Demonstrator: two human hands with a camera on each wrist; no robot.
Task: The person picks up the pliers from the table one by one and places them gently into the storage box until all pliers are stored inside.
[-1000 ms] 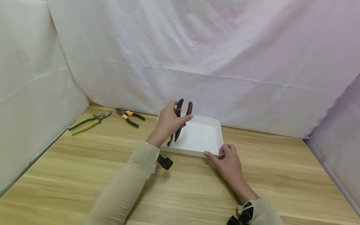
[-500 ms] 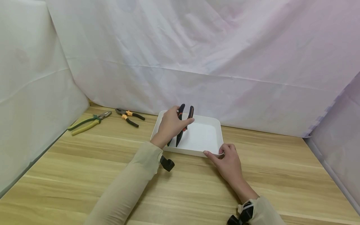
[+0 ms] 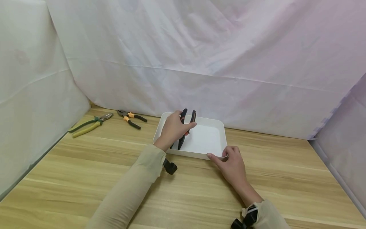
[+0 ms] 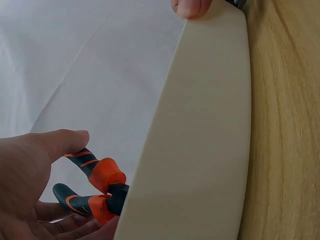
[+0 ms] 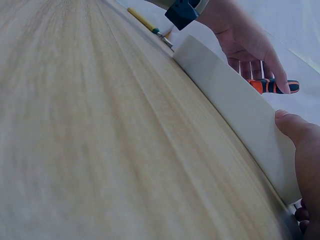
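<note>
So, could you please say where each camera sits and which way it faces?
Head: on the head, facing forward and down at the table; sleeves, left hand and right hand show.
Left wrist: on that wrist, facing the white tray and held pliers; parts of both hands show.
Right wrist: on that wrist, looking along the white tray toward the left hand; both hands show.
Both wrist views share tray and pliers.

A makeshift booth: pale sheets (image 3: 194, 47) hang around a wood-grain table (image 3: 197, 194)
</note>
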